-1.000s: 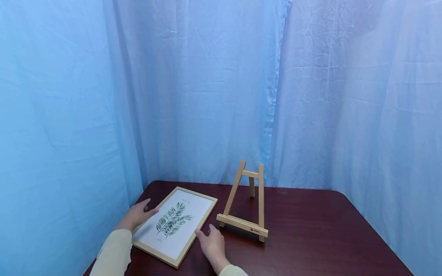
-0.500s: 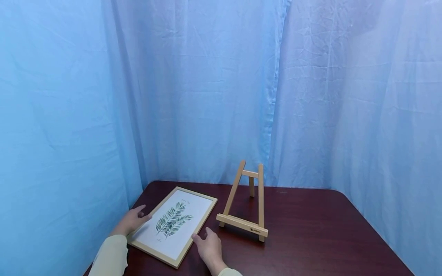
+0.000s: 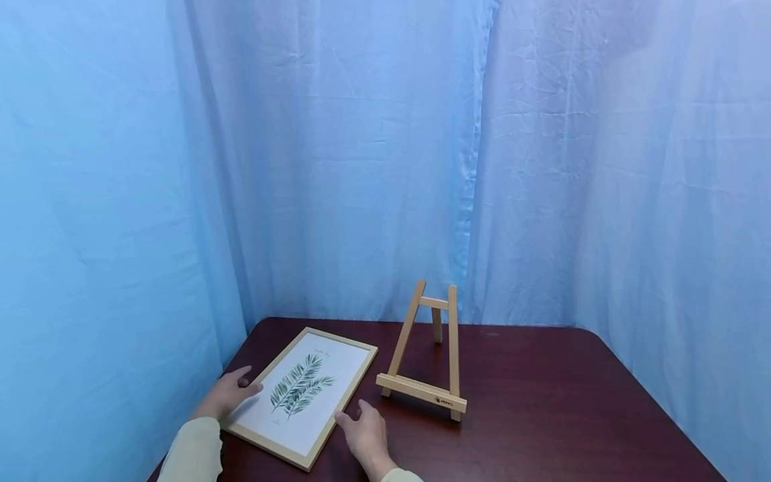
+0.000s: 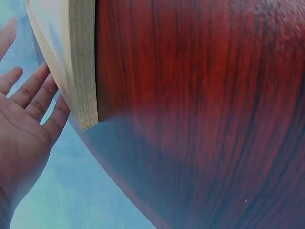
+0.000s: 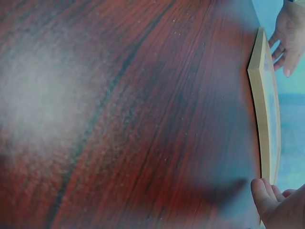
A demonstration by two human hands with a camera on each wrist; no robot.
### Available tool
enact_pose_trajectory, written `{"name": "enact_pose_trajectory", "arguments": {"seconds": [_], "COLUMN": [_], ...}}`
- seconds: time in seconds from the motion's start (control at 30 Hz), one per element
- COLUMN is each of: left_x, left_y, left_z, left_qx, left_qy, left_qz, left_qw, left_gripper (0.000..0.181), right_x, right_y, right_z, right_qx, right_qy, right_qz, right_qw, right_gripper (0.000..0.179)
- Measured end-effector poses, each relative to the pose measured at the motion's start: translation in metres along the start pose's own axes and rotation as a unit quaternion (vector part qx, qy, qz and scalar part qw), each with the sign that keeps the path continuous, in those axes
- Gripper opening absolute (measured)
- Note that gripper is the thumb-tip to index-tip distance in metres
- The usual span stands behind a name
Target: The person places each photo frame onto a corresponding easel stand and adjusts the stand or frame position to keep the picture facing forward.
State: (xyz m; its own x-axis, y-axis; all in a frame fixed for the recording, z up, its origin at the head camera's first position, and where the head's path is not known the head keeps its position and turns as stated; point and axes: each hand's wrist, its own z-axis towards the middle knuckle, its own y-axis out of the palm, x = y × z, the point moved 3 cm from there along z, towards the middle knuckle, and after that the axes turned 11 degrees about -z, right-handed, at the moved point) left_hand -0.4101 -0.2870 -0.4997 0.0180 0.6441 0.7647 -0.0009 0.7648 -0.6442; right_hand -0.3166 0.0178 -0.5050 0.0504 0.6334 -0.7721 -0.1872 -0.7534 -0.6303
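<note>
Framed print [image 3: 303,398] lies on the table [image 3: 542,402] beside the bare easel [image 3: 421,391], left hand [image 3: 229,393] and right hand [image 3: 366,432] spread at the print's sides (no grip visible), so work seems barely begun, lifting left.

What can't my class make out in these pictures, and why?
Framed print, head view: back hidden by its own face.
Lettering on it, head view: too small.
Logo on the easel, head view: too small.
Left hand, left wrist view: part cut off by left edge.
</note>
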Motion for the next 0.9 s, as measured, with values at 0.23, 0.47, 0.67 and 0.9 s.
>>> {"name": "enact_pose_trajectory", "arguments": {"seconds": [0.23,0.47,0.67,0.9], "left_x": [0.001,-0.006,-0.011,-0.014], "left_y": [0.0,0.0,0.001,0.003], "left_z": [0.002,0.003,0.003,0.003], "left_qx": [-0.006,-0.009,-0.013,-0.027], "left_qy": [-0.007,-0.013,-0.01,-0.014], "left_qz": [0.002,0.005,0.006,-0.006], "left_qw": [1.0,0.9999,0.9998,0.9995], "left_gripper": [0.07,0.069,0.066,0.06], "right_x": [0.002,0.004,0.007,0.006], "right_y": [-0.001,0.0,0.003,0.006], "right_z": [0.0,0.001,0.002,0.004], "right_qx": [0.001,0.004,0.0,-0.009], "right_qy": [-0.001,-0.001,-0.006,0.0], "right_qz": [0.003,0.002,-0.002,-0.014], "right_qw": [1.0,1.0,1.0,0.9999], "right_gripper": [0.061,0.059,0.059,0.059]}}
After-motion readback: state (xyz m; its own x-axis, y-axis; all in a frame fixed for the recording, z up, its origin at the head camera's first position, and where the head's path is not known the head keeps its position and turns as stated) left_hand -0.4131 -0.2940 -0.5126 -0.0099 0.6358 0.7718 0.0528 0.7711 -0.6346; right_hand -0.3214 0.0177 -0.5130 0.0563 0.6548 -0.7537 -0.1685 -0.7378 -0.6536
